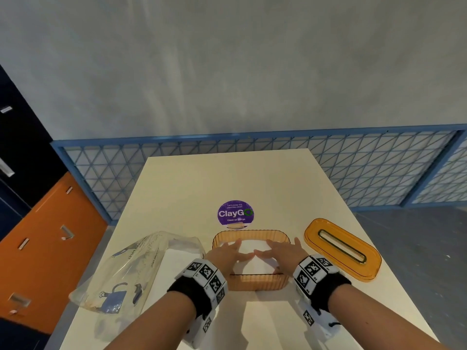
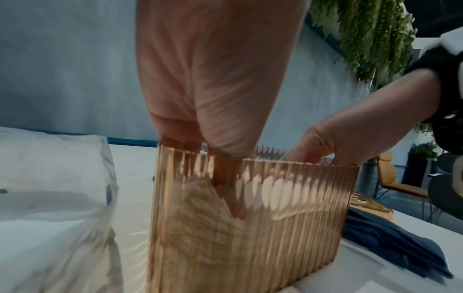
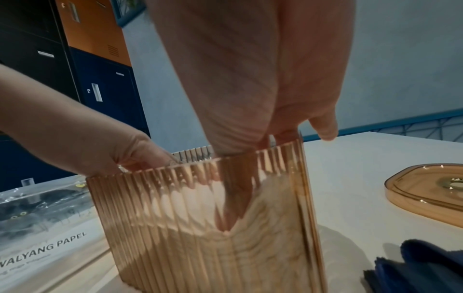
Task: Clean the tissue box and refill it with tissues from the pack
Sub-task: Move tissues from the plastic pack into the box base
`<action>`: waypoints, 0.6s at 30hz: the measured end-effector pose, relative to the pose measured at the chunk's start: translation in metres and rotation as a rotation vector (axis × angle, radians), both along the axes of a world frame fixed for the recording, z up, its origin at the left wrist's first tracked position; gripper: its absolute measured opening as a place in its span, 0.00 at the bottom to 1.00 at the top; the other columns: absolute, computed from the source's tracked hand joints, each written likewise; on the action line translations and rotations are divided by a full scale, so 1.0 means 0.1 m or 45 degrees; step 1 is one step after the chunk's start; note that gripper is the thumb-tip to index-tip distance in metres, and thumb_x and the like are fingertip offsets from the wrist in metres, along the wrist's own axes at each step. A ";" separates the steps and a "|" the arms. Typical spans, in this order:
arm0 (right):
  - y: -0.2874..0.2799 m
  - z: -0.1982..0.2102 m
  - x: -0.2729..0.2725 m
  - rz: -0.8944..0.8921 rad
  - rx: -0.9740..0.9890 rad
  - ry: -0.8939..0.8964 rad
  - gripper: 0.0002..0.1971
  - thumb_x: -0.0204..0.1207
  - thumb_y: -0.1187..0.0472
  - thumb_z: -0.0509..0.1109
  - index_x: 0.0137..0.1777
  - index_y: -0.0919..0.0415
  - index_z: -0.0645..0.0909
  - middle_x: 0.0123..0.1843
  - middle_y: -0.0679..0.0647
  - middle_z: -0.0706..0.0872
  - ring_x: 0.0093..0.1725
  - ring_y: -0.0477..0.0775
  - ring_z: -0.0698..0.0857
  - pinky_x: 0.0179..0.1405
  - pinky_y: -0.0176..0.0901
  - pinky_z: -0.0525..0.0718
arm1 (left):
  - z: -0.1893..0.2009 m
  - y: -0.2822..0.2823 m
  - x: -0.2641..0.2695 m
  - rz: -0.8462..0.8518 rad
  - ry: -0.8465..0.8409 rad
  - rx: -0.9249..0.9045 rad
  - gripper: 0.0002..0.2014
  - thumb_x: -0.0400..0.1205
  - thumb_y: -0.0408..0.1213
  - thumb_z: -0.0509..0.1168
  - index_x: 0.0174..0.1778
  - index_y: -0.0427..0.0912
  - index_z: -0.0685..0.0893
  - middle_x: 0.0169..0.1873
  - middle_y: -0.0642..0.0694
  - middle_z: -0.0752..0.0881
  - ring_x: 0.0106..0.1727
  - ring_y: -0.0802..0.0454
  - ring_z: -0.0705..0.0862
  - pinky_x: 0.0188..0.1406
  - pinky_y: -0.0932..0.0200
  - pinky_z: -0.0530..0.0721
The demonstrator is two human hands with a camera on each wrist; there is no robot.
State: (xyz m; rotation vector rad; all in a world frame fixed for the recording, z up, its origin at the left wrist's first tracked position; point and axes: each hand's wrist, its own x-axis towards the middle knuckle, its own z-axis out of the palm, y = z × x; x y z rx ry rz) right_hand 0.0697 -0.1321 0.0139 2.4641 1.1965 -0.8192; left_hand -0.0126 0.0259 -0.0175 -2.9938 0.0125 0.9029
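Observation:
An orange see-through ribbed tissue box (image 1: 260, 282) stands lidless on the white table (image 1: 227, 178). A white tissue stack (image 1: 255, 265) lies inside it. My left hand (image 1: 227, 252) and right hand (image 1: 283, 250) both reach into the box, fingers spread and flat on the stack, thumbs nearly meeting in the middle. Through the ribbed wall (image 2: 250, 247) the left wrist view shows my left hand (image 2: 213, 89) pushing a dip into the tissues (image 2: 200, 218). The right wrist view shows my right hand (image 3: 250, 79) doing the same to the tissues (image 3: 270, 237). The clear plastic tissue pack (image 1: 136, 269) lies left of the box.
The orange slotted lid (image 1: 342, 251) lies flat to the right of the box. A dark blue cloth (image 3: 426, 265) sits near the box's right front. A purple round sticker (image 1: 235, 213) is behind the box. Orange and dark lockers (image 1: 45, 243) stand left; a blue mesh rail (image 1: 353, 173) runs behind.

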 end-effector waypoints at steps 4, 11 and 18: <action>-0.01 -0.01 0.01 -0.060 0.047 -0.051 0.33 0.80 0.54 0.64 0.81 0.39 0.52 0.85 0.55 0.56 0.84 0.57 0.56 0.79 0.72 0.42 | 0.05 0.00 -0.05 0.187 -0.147 -0.154 0.29 0.85 0.29 0.54 0.81 0.57 0.59 0.77 0.41 0.66 0.75 0.42 0.71 0.68 0.50 0.77; -0.27 -0.04 0.15 -0.404 0.749 -0.266 0.18 0.84 0.56 0.57 0.73 0.48 0.72 0.66 0.52 0.81 0.67 0.54 0.78 0.66 0.48 0.74 | 0.13 0.37 -0.52 0.819 -1.015 -0.509 0.16 0.85 0.37 0.59 0.68 0.46 0.79 0.60 0.45 0.84 0.58 0.49 0.84 0.57 0.57 0.80; -0.31 -0.31 0.13 -0.823 0.749 0.130 0.23 0.87 0.60 0.49 0.82 0.57 0.58 0.68 0.64 0.81 0.66 0.62 0.79 0.57 0.41 0.75 | -0.41 0.55 -0.84 1.174 -0.474 -0.146 0.21 0.85 0.46 0.55 0.71 0.41 0.69 0.68 0.40 0.71 0.69 0.43 0.74 0.66 0.52 0.76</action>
